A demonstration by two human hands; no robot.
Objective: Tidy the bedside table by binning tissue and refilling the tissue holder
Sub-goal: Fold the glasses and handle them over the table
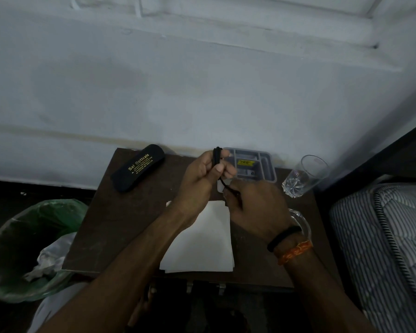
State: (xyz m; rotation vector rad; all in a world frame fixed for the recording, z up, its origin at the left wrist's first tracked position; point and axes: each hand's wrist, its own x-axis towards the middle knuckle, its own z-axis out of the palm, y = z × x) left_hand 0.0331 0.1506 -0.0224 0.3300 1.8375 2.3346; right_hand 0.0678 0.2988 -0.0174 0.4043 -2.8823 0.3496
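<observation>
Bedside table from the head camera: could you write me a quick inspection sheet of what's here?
Surface: dark brown table.
Job's things: white tissue stack on table; crumpled tissue in green-lined bin.
Clutter: black spectacle case, grey compartment tray, drinking glass.
Hands: left hand grips a coiled black cord; right hand pinches its loose end.
Cables: that cord only.
Surroundings: pale wall, striped mattress.
</observation>
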